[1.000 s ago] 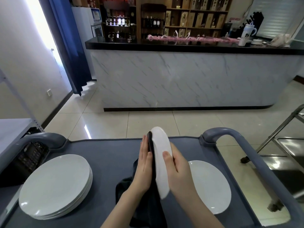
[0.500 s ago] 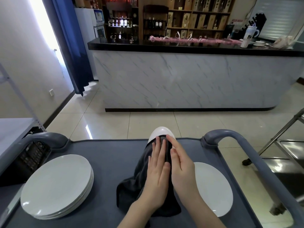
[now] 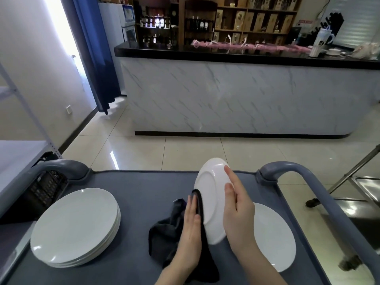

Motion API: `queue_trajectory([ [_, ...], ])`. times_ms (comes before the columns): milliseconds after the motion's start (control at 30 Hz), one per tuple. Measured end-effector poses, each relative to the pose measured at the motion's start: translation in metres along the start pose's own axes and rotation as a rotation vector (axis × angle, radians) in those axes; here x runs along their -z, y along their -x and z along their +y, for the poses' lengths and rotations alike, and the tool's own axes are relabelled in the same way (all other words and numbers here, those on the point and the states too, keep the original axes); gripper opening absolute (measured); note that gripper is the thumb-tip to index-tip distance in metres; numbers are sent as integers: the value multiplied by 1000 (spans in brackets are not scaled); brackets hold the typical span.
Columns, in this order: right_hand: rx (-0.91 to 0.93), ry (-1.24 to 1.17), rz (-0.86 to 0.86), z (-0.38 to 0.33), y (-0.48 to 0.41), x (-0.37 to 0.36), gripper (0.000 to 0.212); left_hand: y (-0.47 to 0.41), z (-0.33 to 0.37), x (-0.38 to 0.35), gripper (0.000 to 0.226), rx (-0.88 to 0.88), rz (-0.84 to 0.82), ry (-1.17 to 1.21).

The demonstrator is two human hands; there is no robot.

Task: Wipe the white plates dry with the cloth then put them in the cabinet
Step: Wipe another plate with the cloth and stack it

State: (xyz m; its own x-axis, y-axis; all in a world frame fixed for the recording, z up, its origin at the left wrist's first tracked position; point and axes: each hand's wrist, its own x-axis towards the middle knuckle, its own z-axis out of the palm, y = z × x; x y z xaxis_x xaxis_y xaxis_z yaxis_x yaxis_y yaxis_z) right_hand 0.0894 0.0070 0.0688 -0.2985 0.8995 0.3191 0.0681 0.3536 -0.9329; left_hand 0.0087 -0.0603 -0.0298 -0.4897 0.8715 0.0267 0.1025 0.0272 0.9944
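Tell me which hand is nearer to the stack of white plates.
Left. The left hand, flat on the dark cloth against the held plate, lies right of the stack; the right hand presses that plate's underside farther right.

Marble-fronted bar counter [image 3: 236,95], wooden shelves [image 3: 257,15], blue curtain [image 3: 92,54], glossy tiled floor [image 3: 185,151]
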Motion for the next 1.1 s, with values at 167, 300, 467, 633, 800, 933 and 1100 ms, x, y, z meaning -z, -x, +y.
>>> queue_trajectory([
  [167,46,90,-40,11,-11,-6,42,17,-2,14,51,-71,-126,-276],
  [300,221,274,-119,12,-13,-10,40,5,26,50,27,17,68,-194],
  [467,462,392,-386,1,-7,-29,47,-11,73,79,53,164,87,381],
  [633,863,489,-529,0,7,-58,49,-8,85,107,60,215,162,596],
  [800,757,425,-702,-2,17,-85,65,-4,73,141,49,272,270,721],
  [933,513,405,-944,-7,19,-110,62,0,53,170,33,262,411,753],
  [1100,373,424,-1039,1,16,-143,47,13,27,205,39,258,490,716],
])
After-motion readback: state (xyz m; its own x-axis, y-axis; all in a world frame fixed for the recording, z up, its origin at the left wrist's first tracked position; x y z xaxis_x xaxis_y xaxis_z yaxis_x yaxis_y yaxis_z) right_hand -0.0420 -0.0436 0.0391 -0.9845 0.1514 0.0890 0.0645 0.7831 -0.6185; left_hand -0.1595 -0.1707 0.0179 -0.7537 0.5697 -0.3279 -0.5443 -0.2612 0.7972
